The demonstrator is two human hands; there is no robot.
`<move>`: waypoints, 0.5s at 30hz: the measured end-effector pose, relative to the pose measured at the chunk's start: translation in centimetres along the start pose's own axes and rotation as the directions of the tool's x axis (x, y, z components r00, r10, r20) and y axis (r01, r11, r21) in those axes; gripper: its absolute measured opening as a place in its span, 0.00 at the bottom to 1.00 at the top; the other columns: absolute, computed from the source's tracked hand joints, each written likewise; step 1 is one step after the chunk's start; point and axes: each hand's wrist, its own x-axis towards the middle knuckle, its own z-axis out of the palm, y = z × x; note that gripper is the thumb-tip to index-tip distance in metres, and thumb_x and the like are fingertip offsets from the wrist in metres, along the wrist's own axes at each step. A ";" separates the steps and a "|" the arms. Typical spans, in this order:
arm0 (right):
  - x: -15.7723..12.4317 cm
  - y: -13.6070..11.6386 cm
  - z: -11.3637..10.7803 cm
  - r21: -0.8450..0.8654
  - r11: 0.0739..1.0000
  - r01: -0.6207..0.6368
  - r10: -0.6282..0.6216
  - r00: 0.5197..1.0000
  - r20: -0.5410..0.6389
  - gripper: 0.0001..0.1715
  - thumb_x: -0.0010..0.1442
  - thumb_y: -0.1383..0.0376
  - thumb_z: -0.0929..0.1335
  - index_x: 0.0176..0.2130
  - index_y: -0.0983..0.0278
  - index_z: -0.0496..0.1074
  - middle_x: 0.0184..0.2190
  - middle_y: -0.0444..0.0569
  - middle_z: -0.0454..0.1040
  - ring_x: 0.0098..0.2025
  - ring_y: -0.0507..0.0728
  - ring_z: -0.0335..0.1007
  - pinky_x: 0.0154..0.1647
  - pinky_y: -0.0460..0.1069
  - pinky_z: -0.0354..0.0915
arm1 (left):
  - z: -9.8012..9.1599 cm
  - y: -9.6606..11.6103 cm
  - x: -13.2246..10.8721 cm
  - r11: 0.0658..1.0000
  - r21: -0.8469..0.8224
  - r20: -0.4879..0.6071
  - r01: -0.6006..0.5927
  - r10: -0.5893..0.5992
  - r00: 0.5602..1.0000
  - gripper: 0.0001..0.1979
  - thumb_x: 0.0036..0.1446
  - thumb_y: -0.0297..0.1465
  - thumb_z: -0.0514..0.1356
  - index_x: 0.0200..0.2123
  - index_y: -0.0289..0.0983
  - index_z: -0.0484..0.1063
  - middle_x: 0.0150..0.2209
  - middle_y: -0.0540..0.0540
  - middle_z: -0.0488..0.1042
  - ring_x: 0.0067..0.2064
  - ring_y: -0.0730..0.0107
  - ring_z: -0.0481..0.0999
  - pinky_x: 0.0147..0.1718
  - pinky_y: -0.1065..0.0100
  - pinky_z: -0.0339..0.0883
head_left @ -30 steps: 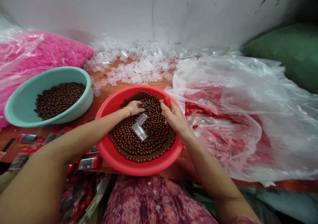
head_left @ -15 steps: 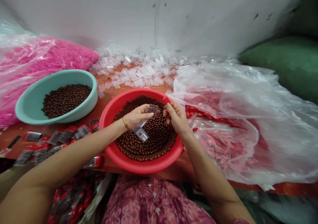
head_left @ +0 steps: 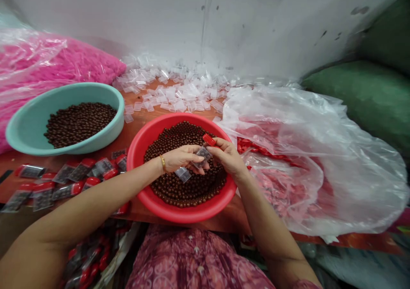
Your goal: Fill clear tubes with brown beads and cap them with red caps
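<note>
A red basin (head_left: 150,203) full of small brown beads (head_left: 174,186) stands in front of me. Both hands meet above it. My left hand (head_left: 181,157), with a gold bangle at the wrist, is closed around a small clear box (head_left: 203,154) that has beads in it. My right hand (head_left: 229,154) pinches a red cap (head_left: 209,140) at the top of that box. An empty clear box (head_left: 183,174) lies on the beads just under my left hand.
A teal basin (head_left: 22,128) of brown beads is on the left, with filled red-capped boxes (head_left: 67,180) in front of it. Empty clear boxes (head_left: 174,90) are heaped by the wall. A clear bag of red caps (head_left: 288,169) fills the right; a pink bag (head_left: 38,66) lies far left.
My left hand has lifted a clear box out of the beads and turned it toward my right hand. The red cap has come against the box's top.
</note>
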 end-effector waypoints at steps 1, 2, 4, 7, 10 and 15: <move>0.0 0.0 0.0 -0.007 1.000 -0.007 0.007 1.000 -0.012 0.14 0.44 0.58 0.69 0.31 0.64 0.69 0.18 0.37 0.64 0.14 0.45 0.53 0.14 0.43 0.52 | 0.1 0.0 0.0 1.000 0.009 0.003 0.000 0.000 1.000 0.18 0.41 0.33 0.65 0.36 0.34 0.65 0.30 0.47 0.75 0.27 0.73 0.74 0.31 0.70 0.67; 0.1 0.0 0.0 -0.010 1.000 -0.007 0.007 1.000 -0.030 0.14 0.44 0.58 0.69 0.30 0.64 0.68 0.17 0.36 0.64 0.14 0.45 0.53 0.14 0.43 0.52 | 0.1 0.0 0.1 1.000 0.019 -0.002 -0.001 0.001 1.000 0.17 0.40 0.32 0.64 0.35 0.34 0.65 0.30 0.47 0.75 0.27 0.73 0.74 0.31 0.71 0.67; 0.1 0.0 0.0 -0.008 1.000 -0.001 0.001 0.998 -0.056 0.15 0.43 0.57 0.70 0.31 0.63 0.68 0.17 0.36 0.64 0.14 0.45 0.52 0.14 0.43 0.52 | 0.2 0.0 0.2 0.999 0.033 -0.029 -0.005 0.006 1.000 0.14 0.40 0.29 0.62 0.33 0.34 0.65 0.29 0.48 0.75 0.27 0.74 0.74 0.29 0.72 0.66; 0.0 -0.2 0.0 -0.026 1.000 0.014 -0.015 0.999 -0.033 0.16 0.44 0.56 0.70 0.32 0.63 0.69 0.19 0.37 0.66 0.14 0.45 0.53 0.15 0.43 0.53 | 0.2 -0.1 0.3 0.999 0.053 -0.087 -0.007 0.012 0.996 0.12 0.38 0.28 0.58 0.31 0.34 0.64 0.27 0.49 0.74 0.24 0.75 0.72 0.26 0.73 0.65; -0.1 -0.4 0.2 -0.089 0.994 0.064 -0.062 0.998 0.027 0.14 0.43 0.59 0.70 0.31 0.64 0.71 0.23 0.41 0.71 0.21 0.47 0.61 0.23 0.44 0.60 | 0.2 -0.1 0.3 0.994 0.104 -0.120 0.037 -0.024 0.992 0.11 0.36 0.27 0.56 0.29 0.34 0.63 0.24 0.49 0.73 0.21 0.75 0.71 0.21 0.74 0.62; 0.0 0.4 0.7 -0.231 0.962 0.146 -0.146 0.989 0.017 0.11 0.44 0.62 0.67 0.31 0.64 0.72 0.26 0.43 0.73 0.27 0.50 0.65 0.31 0.46 0.62 | 0.4 -0.2 0.3 0.979 0.171 -0.122 0.109 -0.089 0.989 0.09 0.32 0.27 0.54 0.24 0.34 0.64 0.20 0.50 0.71 0.17 0.76 0.67 0.15 0.76 0.58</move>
